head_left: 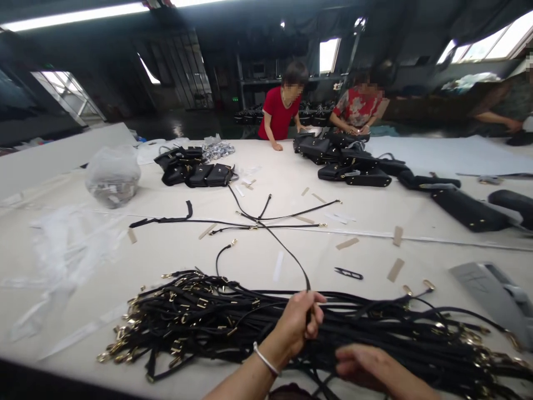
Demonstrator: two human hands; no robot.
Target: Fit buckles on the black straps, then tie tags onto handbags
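Observation:
My left hand, with a bangle at the wrist, is closed round a thin black bag strap. From that fist the strap runs away across the table toward several other loose straps. My right hand hovers over the near side of the pile, fingers loosely extended and apart from the held strap. Below both hands spreads a large heap of black straps with gold clasps and buckles at the ends. Beyond the heap lies a pair of black thread snips.
Black handbags sit farther back at left, with more bags at right. A stuffed clear plastic bag stands at left. A grey tape dispenser is at right. Two people in red work across the table; another is far right.

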